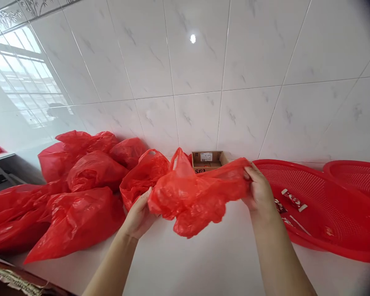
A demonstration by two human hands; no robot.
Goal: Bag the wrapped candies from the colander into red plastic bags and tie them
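Observation:
A crumpled red plastic bag (197,189) is stretched between my two hands above the white table (197,259). My left hand (140,216) grips the bag's left side, its thumb on top and the other fingers partly hidden behind. At the other end, my right hand (257,185) pinches the gathered plastic. Just behind my left hand stands another red bag (142,174), its mouth loose and its handle loop up. The contents of the held bag, if any, cannot be made out.
Several filled red bags (80,213) crowd the left side. A small cardboard box (208,159) stands against the tiled wall (197,70). On the right, a large red plastic basket (336,222) holds a few wrapped packets (294,200), with a second red basket (357,166) behind. A brown box edge (21,279) shows at lower left.

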